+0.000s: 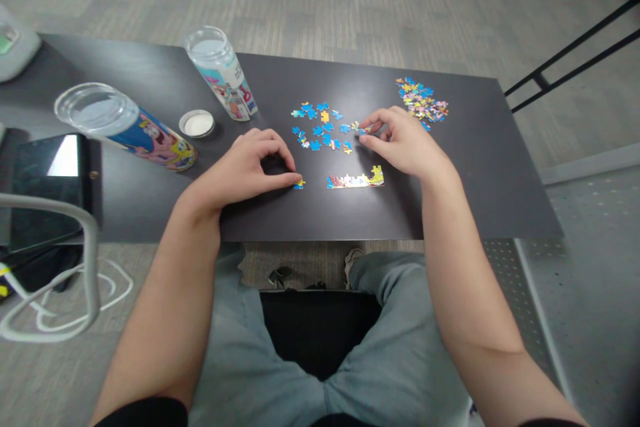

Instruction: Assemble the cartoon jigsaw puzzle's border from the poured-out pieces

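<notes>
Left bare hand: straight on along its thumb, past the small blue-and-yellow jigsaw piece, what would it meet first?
Probably the flat, multicoloured strip of joined jigsaw pieces, right of the left hand; depth is hard to judge.

Moderate, even indoor light was recorded. Diffuse glare was noted on the dark tabletop (285,217), and a white reflection (sharp-edged) on the black screen (53,193). Soft shadow was cast beneath the left hand (245,161). Detail on the puzzle pieces (319,131) was blurred; the upper right corner was darkened.
</notes>
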